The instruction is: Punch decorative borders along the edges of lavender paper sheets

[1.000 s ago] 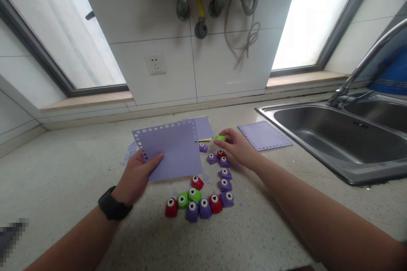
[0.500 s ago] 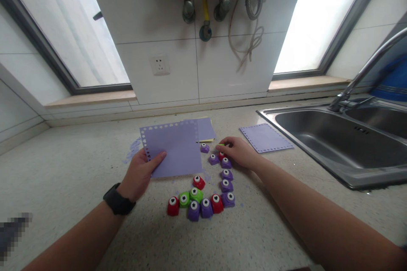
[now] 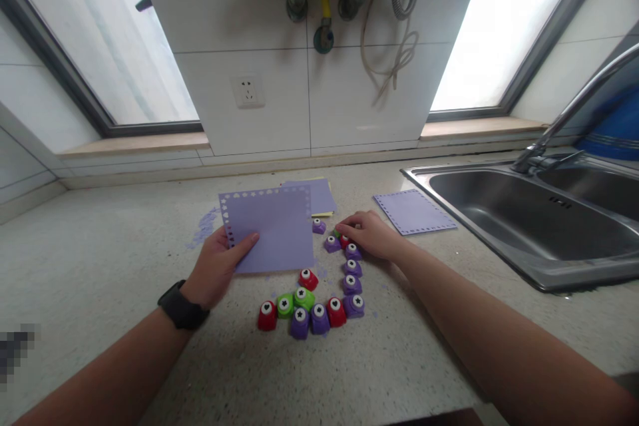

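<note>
Two edges of the sheet point(image 3: 279, 233), top & left, are punched; R edge only nr top, bottom plain. L hand point(image 3: 219, 266) pinches its L side; R hand point(image 3: 372, 234) touches green punch point(image 3: 337, 233), can't tell if gripping. 2nd sheet point(image 3: 417, 212), nr sink point(image 3: 499, 213), edges holed.

punches point(image 3: 308, 279) left of sink point(image 3: 499, 216)

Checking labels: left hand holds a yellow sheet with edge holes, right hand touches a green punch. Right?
No: the sheet in the left hand is purple, not yellow; the head view shows it. The rest stands: edge holes in the sheet, right hand touching a green punch.
</note>
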A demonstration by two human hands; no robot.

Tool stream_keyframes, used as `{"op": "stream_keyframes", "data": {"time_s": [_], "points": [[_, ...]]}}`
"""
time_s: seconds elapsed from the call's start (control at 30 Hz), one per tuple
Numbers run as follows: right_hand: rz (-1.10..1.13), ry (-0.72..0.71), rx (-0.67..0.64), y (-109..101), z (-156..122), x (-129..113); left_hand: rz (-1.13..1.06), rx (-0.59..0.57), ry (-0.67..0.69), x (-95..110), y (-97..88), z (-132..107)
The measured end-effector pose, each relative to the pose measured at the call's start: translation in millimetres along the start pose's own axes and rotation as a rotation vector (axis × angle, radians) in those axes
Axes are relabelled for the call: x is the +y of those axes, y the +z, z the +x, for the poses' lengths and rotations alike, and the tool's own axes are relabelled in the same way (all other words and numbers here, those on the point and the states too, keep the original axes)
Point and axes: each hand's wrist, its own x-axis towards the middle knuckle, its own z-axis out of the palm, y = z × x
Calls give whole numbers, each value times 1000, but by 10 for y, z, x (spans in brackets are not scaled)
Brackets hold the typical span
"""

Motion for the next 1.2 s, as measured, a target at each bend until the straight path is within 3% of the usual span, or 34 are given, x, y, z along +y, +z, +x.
{"op": "stream_keyframes", "data": {"time_s": [0.67,1.03,1.2], "points": [[47,55,21,-8,-19,-31,-30,13,-64,-35,38,-3],[105,73,135,-40,-21,-71,-32,28,-58,-76,22,13],[128,-13,196,-177,-75,-125,-33,16,-53,-87,18,10]]}}
